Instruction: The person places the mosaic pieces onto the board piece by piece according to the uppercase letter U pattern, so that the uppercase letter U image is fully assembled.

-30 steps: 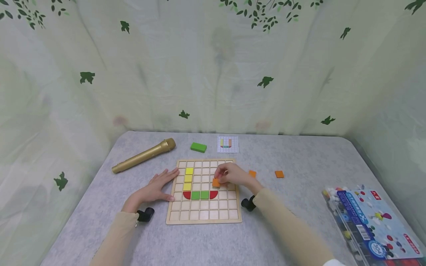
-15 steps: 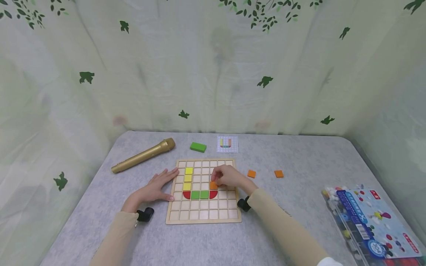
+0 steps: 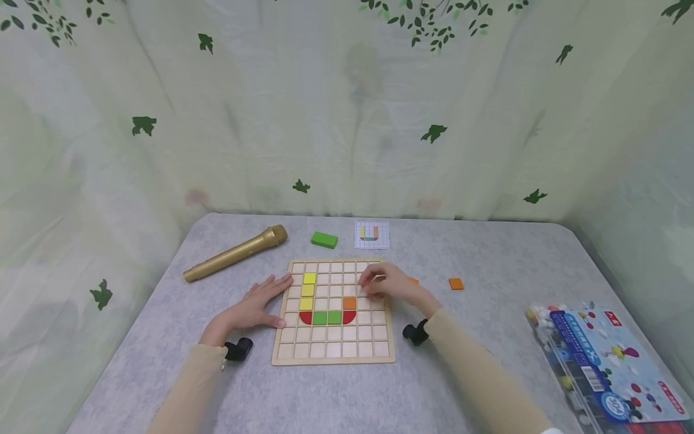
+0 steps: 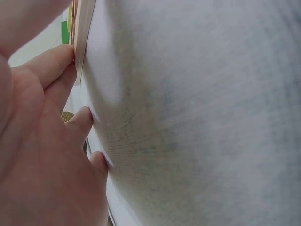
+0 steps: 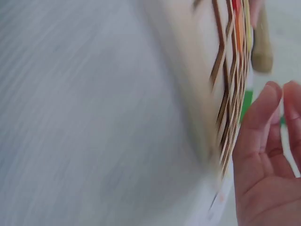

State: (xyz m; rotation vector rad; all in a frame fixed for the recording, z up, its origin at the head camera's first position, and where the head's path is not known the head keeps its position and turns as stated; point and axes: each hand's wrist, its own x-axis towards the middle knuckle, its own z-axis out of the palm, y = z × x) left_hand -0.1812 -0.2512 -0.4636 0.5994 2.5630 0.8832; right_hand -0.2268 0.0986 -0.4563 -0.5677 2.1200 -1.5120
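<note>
A wooden grid board [image 3: 334, 362] lies on the table. Its cells hold a column of yellow square tiles [image 3: 307, 290], two green tiles [image 3: 327, 317] between two red rounded pieces [image 3: 306, 317], and one orange tile [image 3: 349, 303] above the right red piece. My left hand [image 3: 257, 306] rests at the board's left edge, fingers spread, fingertips touching the frame in the left wrist view. Over the board's right side hovers my right hand [image 3: 398, 286], fingers loosely bent and holding nothing. Partly behind it is a loose orange tile [image 3: 414, 281]; another orange tile [image 3: 456, 283] lies farther right.
Behind the board lie a green block [image 3: 324, 240] and a small card [image 3: 372, 235] with a coloured grid pattern. A gold microphone [image 3: 235, 253] lies at the back left. On the right stands a clear box [image 3: 569, 386] with a blue printed cover.
My right hand set the orange tile into the cell above the right red piece and let go. It has since moved back to the right. My left hand stayed put.
</note>
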